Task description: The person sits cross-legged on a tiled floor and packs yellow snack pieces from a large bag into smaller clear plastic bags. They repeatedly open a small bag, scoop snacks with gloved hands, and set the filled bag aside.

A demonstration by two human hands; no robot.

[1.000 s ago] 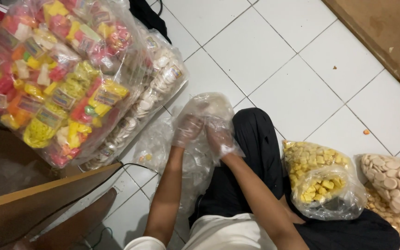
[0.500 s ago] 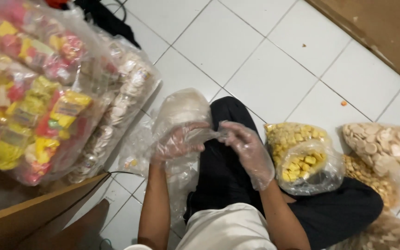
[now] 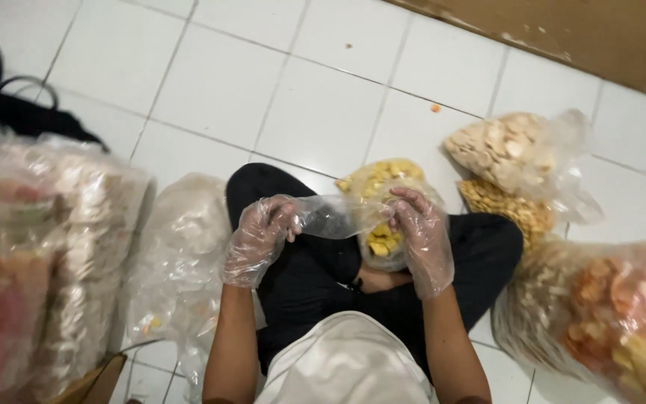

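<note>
At nine o'clock, at the frame's left edge, a big clear sack of packed snacks (image 3: 35,262) sits blurred on the white tiled floor (image 3: 323,90), with a dark bag with straps (image 3: 9,112) behind it at ten o'clock. Just right of the sack lies a crumpled heap of empty clear bags (image 3: 181,247), touching the person's black-trousered knee.

The left hand (image 3: 259,239), in a thin plastic glove, sits near the centre, slightly toward nine o'clock; its fingers are curled and pinch one end of a small clear plastic bag (image 3: 334,218). That bag is stretched flat between both hands above the lap. The right hand (image 3: 422,236), gloved too, pinches the bag's other end with thumb and fingertips, the remaining fingers loosely bent.

Directly behind the right hand, at about twelve o'clock from it, an open bag of yellow crackers (image 3: 379,187) rests against the leg. At two o'clock lie a bag of pale round crackers (image 3: 506,150) and, touching it below, a bag of golden crackers (image 3: 506,206). At four o'clock a large bag of orange and pale crisps (image 3: 600,314) fills the corner.
</note>
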